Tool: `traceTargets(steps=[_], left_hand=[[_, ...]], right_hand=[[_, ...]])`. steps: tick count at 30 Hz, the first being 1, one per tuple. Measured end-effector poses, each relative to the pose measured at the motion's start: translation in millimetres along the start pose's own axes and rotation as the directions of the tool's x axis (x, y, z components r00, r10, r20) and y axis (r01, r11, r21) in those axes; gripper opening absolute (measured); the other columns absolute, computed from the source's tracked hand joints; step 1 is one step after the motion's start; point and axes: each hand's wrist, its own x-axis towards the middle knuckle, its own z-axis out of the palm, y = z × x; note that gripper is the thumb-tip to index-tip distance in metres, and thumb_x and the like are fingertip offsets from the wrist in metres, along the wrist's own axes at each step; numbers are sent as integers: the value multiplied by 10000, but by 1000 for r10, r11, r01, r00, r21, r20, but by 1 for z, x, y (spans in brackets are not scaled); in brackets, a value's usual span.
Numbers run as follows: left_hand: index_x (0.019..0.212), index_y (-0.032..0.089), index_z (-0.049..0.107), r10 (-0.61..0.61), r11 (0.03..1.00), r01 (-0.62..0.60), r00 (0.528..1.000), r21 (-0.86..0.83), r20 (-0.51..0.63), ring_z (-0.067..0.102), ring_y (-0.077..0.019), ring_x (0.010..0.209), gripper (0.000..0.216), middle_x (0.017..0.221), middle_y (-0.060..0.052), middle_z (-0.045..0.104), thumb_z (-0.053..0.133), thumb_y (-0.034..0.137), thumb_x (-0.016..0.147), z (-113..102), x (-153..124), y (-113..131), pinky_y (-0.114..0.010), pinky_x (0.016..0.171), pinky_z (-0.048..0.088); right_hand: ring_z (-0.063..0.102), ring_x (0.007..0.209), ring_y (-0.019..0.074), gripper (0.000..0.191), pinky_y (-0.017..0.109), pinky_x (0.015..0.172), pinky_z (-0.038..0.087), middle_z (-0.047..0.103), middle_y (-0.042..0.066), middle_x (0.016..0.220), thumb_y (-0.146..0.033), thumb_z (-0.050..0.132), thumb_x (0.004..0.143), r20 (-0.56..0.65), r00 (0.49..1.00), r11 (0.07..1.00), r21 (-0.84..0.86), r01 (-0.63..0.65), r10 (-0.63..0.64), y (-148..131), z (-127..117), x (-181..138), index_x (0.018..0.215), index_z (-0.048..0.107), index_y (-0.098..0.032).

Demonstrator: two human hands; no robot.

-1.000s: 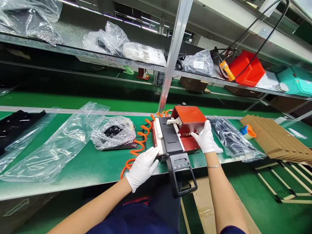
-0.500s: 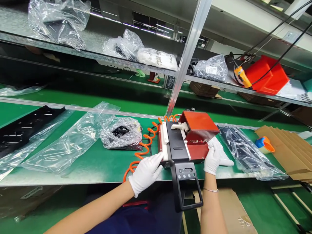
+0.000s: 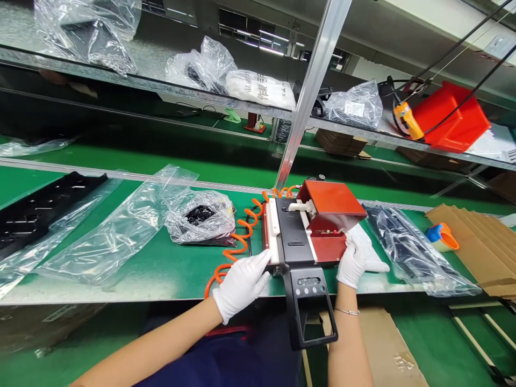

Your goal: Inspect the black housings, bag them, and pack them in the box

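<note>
A red fixture (image 3: 328,248) with a raised red box and a white block (image 3: 273,236) stands on the bench. In it lies a black plastic part (image 3: 294,231) whose open rectangular frame juts out past the bench edge. A white clamp plunger (image 3: 300,207) reaches from the red box over this part. My left hand (image 3: 243,287), in a white glove, rests its outstretched fingertips against the white block, thumb apart. At the fixture's right side, my gloved right hand (image 3: 352,263) has its fingers bent round the edge; its fingertips are partly hidden.
An orange coiled air hose (image 3: 242,236) runs left of the fixture. Beside it sits a bagged bundle of black parts (image 3: 199,217). Further left lies a long black part (image 3: 44,212) on plastic. Bagged black strips (image 3: 411,247) and cardboard (image 3: 475,247) are right. A metal post (image 3: 308,80) rises behind.
The camera view has shifted slightly. Both hands keep their places at the fixture, and the black part has not visibly moved in it.
</note>
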Motion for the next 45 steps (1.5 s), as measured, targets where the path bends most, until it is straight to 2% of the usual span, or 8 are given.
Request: traceTargets(steps=[6,13,20,24,31,37,45], left_hand=[[1535,130,439,10,1000,-10,1000,26,-6,736,-305,1142,560,1380,-182,695,536,202,988,1,0,-1,-453,926,624],[1580,172,407,-16,1000,16,999,11,33,729,-303,1153,594,1417,-161,677,503,220,996,3,-2,-1,-461,941,613],[1585,173,409,-20,1000,20,999,3,44,722,-302,1177,601,1444,-163,661,511,222,995,1,-1,-1,-453,954,606],[1569,142,423,-11,1000,11,999,17,43,727,-304,1160,571,1421,-182,671,496,225,1009,1,0,0,-448,936,609],[1562,144,423,6,999,-6,1000,37,21,729,-297,1150,551,1433,-182,662,485,241,1023,4,-3,-2,-446,935,601],[1590,157,401,-11,1000,11,999,3,33,723,-304,1155,577,1437,-180,659,474,248,1025,4,-3,-2,-457,940,598],[1609,180,382,-26,1000,26,998,-9,51,717,-308,1179,608,1499,-172,615,487,240,1013,7,-3,-2,-465,956,594]], right_hand=[[629,1166,197,613,479,1223,441,663,178,1190,-494,364,914,-33,999,1000,20,13,-12,0,4,-1,1180,687,-46],[607,1226,210,611,480,1253,409,658,170,1226,-530,380,920,-13,1000,1000,6,10,-10,-2,1,-2,1151,689,-56],[618,1177,219,645,501,1221,427,645,200,1222,-528,364,947,14,1000,1000,6,-25,25,-15,-2,-3,1214,669,-27],[606,1157,214,642,487,1218,427,640,220,1203,-540,365,968,8,999,999,7,-38,38,-25,-3,-5,1156,681,-13],[604,1157,147,586,410,1185,461,649,149,1201,-559,427,1003,4,998,998,2,-67,67,-32,-4,-7,1169,673,-53],[618,1179,223,600,486,1201,441,644,202,1242,-471,355,958,24,993,993,-7,-115,115,-34,-6,-7,1182,685,-23],[588,1271,247,630,502,1282,363,624,192,1298,-495,384,900,57,983,985,-3,-172,172,-49,-6,-5,1200,687,-32]])
